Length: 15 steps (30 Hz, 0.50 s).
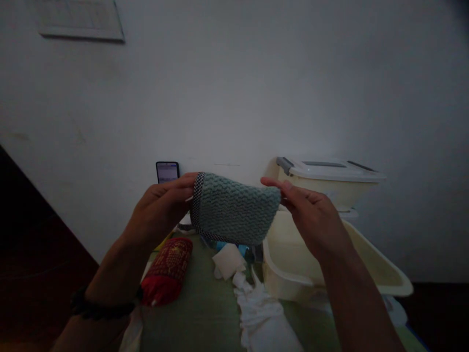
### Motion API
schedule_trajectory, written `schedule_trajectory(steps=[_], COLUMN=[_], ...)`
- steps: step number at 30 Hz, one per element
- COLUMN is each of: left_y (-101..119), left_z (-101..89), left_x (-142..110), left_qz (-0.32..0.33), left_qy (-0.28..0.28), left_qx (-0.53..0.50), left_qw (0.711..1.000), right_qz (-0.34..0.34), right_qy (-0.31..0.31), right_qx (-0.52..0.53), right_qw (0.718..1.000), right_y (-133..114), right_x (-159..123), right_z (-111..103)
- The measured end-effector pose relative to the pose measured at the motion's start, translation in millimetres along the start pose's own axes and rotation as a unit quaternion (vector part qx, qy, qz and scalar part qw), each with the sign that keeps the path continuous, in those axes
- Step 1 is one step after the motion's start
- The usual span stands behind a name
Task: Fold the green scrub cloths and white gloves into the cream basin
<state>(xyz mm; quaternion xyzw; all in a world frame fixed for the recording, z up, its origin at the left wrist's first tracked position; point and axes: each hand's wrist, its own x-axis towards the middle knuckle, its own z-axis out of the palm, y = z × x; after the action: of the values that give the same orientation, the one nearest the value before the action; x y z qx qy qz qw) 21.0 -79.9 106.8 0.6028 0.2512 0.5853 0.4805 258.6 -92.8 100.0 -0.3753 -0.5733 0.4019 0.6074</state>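
Left hand (161,203): fingers nearly closed, pinching the checked trim (198,195) on one end of the blue-green cloth (236,208)
Right hand (311,215): pinched on the opposite end, one finger poking out along the top edge
Blue-green cloth: chunky weave, stretched between both hands, up off the green surface (205,313)
Phone (167,171): just past the left hand, screen lit, text way too small to read from here
Red roll (170,269): below the left hand, gold-ish markings, can't tell if that's lettering
Elbow room: green surface showing between red roll and crumpled white cloth (262,313); open tub (289,288) under the right forearm, lidded box (330,190) behind it near the wall (234,88)
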Motion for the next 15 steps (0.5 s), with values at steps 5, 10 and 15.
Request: schedule_trajectory(steps=[5, 10, 15], left_y=[3.3, 6.3, 4.3], left_z=[3.3, 6.5, 10.8], left_x=[-1.2, -8.4, -6.4], left_qz=[-0.018, 0.003, 0.015], left_qy=[-0.010, 0.001, 0.059], left_qx=[-0.059, -0.010, 0.072], left_qw=[0.998, 1.000, 0.996], right_qz=[0.024, -0.063, -0.099], right_qy=[-0.073, -0.081, -0.002], right_qx=[-0.039, -0.066, -0.095], right_qw=[0.996, 0.992, 0.991], right_y=[-1.5, -2.5, -5.2], right_x=[0.3, -0.3, -2.2], right_z=[0.0, 1.0, 3.9])
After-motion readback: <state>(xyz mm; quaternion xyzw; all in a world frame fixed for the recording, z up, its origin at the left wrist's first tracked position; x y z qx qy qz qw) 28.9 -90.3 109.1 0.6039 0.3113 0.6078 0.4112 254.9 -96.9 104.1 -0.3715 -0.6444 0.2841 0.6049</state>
